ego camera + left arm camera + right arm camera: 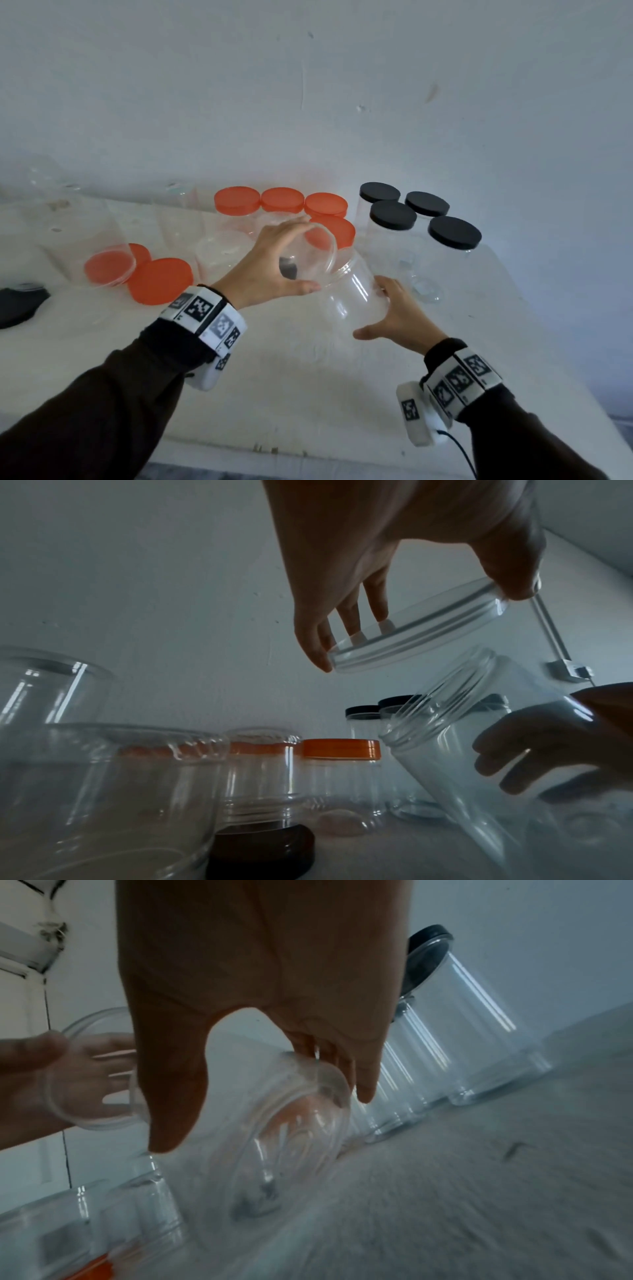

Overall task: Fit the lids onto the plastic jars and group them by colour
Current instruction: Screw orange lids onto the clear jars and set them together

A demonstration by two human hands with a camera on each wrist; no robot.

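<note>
Right hand (394,317) grips jar (352,294); lid (310,251) above.

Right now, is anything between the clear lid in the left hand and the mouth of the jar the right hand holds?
Nothing: the left wrist view shows only open air between the clear lid and the tilted jar mouth.

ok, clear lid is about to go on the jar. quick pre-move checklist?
1. Left hand grips clear lid by its rim: ok.
2. Right hand holds jar: ok.
3. Jar mouth open, nothing on it: ok.
4. Lid square to mouth: not ok, both are tilted and the lid sits off to one side.
5. Lid size matches jar: cannot tell.
6. Orange-lidded jars and black-lidded jars in separate groups: ok.
</note>
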